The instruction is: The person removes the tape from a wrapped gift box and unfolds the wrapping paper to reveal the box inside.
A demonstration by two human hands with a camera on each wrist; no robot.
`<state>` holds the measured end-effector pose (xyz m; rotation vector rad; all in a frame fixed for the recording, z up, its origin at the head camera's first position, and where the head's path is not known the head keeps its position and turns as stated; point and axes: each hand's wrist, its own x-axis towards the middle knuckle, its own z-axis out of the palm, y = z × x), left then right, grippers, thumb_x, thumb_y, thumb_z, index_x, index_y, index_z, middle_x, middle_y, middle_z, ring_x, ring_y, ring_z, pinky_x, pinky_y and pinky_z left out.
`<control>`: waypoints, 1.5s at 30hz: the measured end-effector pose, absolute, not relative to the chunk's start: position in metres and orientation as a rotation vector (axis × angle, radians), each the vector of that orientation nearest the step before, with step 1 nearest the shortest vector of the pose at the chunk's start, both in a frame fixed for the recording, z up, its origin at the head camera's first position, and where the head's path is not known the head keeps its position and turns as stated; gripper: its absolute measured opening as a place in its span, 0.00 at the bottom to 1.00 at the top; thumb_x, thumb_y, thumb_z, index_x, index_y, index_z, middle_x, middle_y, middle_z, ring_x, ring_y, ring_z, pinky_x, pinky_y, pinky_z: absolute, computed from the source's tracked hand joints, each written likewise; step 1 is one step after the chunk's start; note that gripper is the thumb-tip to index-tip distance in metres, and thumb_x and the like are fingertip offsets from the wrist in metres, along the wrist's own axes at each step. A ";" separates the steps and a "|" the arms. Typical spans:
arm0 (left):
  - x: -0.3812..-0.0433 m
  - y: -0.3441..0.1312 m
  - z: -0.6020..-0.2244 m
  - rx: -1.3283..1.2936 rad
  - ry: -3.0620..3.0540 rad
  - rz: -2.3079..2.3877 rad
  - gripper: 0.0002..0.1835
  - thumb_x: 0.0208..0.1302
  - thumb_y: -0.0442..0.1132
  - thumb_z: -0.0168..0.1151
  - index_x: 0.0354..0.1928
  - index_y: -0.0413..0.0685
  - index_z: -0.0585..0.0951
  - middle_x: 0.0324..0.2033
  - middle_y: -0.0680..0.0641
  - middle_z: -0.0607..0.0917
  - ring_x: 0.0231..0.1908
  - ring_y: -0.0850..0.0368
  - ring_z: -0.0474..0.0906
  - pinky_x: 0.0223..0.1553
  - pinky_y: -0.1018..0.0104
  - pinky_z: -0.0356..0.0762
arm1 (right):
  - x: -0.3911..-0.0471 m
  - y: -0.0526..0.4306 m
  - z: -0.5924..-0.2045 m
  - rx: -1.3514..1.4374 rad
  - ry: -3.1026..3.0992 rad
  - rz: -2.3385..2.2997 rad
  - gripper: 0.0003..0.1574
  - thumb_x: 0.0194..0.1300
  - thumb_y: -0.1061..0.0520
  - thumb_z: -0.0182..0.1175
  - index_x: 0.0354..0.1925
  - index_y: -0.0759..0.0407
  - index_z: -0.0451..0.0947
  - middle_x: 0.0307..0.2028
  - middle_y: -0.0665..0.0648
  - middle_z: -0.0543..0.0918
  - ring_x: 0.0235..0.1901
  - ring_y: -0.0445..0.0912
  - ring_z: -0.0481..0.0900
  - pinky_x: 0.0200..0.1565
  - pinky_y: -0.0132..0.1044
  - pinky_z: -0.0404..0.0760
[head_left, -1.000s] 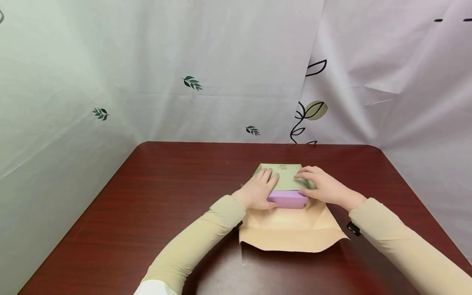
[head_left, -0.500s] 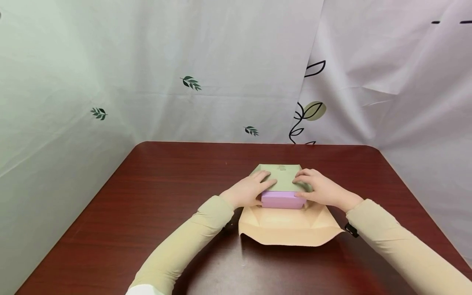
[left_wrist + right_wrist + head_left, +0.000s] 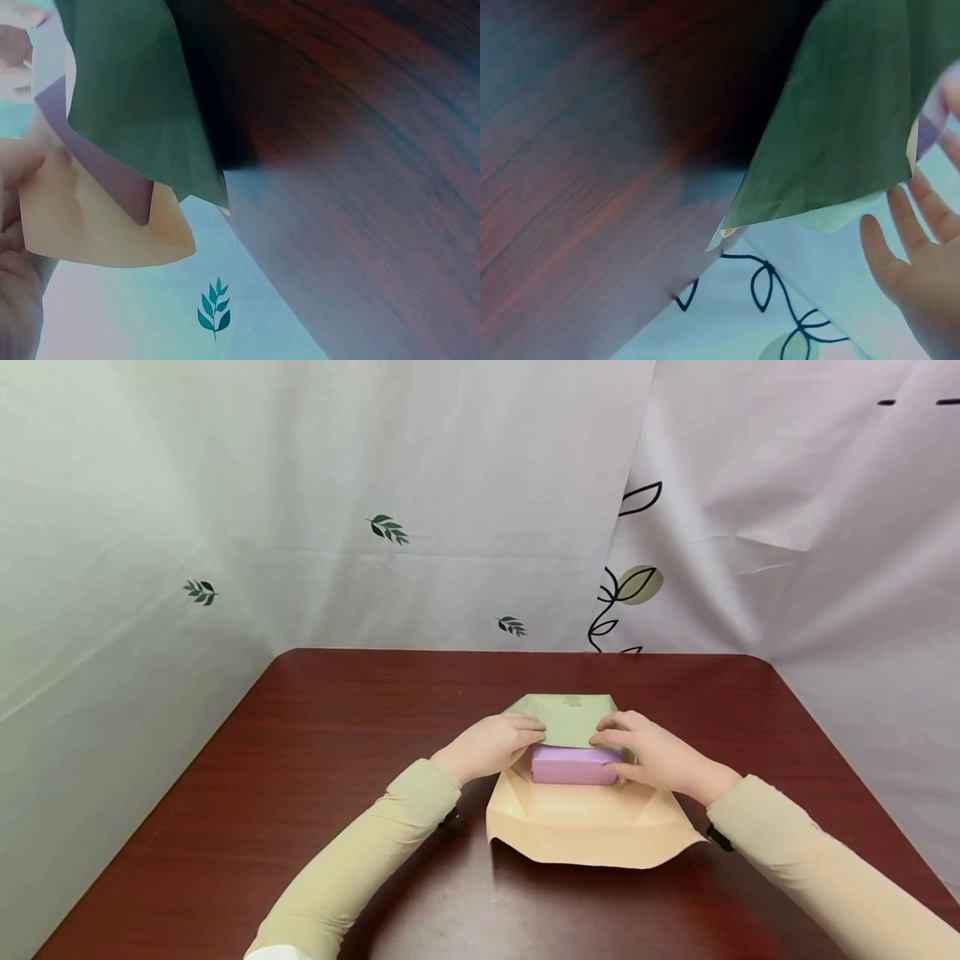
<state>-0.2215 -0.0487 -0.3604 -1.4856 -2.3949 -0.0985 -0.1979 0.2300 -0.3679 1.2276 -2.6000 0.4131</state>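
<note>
A small purple box (image 3: 574, 766) sits on a sheet of wrapping paper (image 3: 581, 839), green outside and peach inside. The paper's far part folds over the box top with its green side up; the near part lies spread peach side up. My left hand (image 3: 491, 745) is at the paper's left side, fingers over the folded edge. In the left wrist view, its thumb and curled fingers pinch the peach side flap (image 3: 112, 225). On the right, my right hand (image 3: 656, 752) has its fingers spread, tips touching the green fold and the box's right end. Its palm shows in the right wrist view.
The dark red wooden table (image 3: 360, 718) extends around the paper. Behind it hangs a pale curtain (image 3: 465, 485) printed with leaves. A sheer fold of the same cloth stands along the left and right sides.
My left hand has slid left off the box top to the paper's left side, its fingers drawing together. My right hand stays nearly where it was; the box has shifted slightly left.
</note>
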 end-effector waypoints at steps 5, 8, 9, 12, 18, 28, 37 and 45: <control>-0.224 -0.048 -0.358 -1.461 -2.373 -0.081 0.15 0.62 0.30 0.58 0.50 0.42 0.82 0.50 0.46 0.84 0.54 0.57 0.78 0.58 0.68 0.70 | -0.197 0.231 -0.373 1.320 -2.404 0.315 0.24 0.41 0.63 0.75 0.41 0.56 0.81 0.42 0.55 0.78 0.42 0.48 0.74 0.44 0.42 0.76; -0.227 -0.047 -0.358 -1.444 -2.367 -0.075 0.15 0.62 0.31 0.58 0.50 0.42 0.83 0.50 0.46 0.84 0.55 0.57 0.78 0.58 0.67 0.71 | -0.196 0.231 -0.374 1.337 -2.347 0.288 0.25 0.39 0.64 0.76 0.40 0.55 0.80 0.42 0.56 0.78 0.41 0.48 0.74 0.43 0.42 0.75; -0.228 -0.046 -0.359 -1.437 -2.363 -0.075 0.14 0.62 0.31 0.58 0.50 0.42 0.83 0.50 0.46 0.84 0.55 0.57 0.78 0.58 0.67 0.71 | -0.195 0.231 -0.375 1.342 -2.330 0.280 0.25 0.39 0.64 0.75 0.40 0.55 0.80 0.42 0.56 0.77 0.40 0.49 0.74 0.43 0.43 0.75; -0.232 -0.045 -0.360 -1.396 -2.353 -0.093 0.14 0.62 0.31 0.59 0.49 0.43 0.83 0.49 0.46 0.84 0.54 0.57 0.78 0.57 0.67 0.72 | -0.194 0.231 -0.376 1.345 -2.300 0.263 0.25 0.39 0.66 0.75 0.39 0.55 0.80 0.42 0.57 0.77 0.39 0.49 0.73 0.41 0.43 0.73; -0.243 -0.039 -0.363 -1.280 -2.390 -0.147 0.14 0.62 0.30 0.59 0.49 0.42 0.83 0.50 0.45 0.84 0.54 0.54 0.78 0.55 0.66 0.74 | -0.193 0.232 -0.378 1.348 -2.266 0.229 0.25 0.38 0.67 0.75 0.38 0.56 0.80 0.41 0.57 0.76 0.39 0.50 0.73 0.42 0.45 0.74; -0.266 -0.023 -0.358 -1.064 -2.525 -0.157 0.17 0.65 0.32 0.56 0.54 0.45 0.81 0.52 0.48 0.82 0.55 0.55 0.77 0.53 0.64 0.76 | -0.192 0.233 -0.375 1.291 -2.440 0.391 0.19 0.50 0.56 0.71 0.43 0.58 0.81 0.43 0.55 0.76 0.45 0.48 0.73 0.47 0.44 0.73; -0.274 -0.021 -0.350 -0.967 -2.483 -0.147 0.16 0.64 0.32 0.56 0.54 0.45 0.81 0.50 0.48 0.83 0.53 0.54 0.78 0.51 0.62 0.77 | -0.214 0.243 -0.370 0.907 -2.710 0.642 0.19 0.65 0.63 0.56 0.53 0.69 0.75 0.55 0.68 0.74 0.59 0.64 0.66 0.61 0.61 0.59; -0.272 -0.025 -0.354 -1.022 -2.380 -0.138 0.19 0.64 0.32 0.56 0.58 0.45 0.77 0.52 0.42 0.79 0.54 0.48 0.75 0.53 0.58 0.75 | -0.235 0.247 -0.372 0.897 -2.670 0.502 0.24 0.60 0.67 0.59 0.56 0.70 0.73 0.58 0.73 0.70 0.60 0.67 0.63 0.62 0.64 0.57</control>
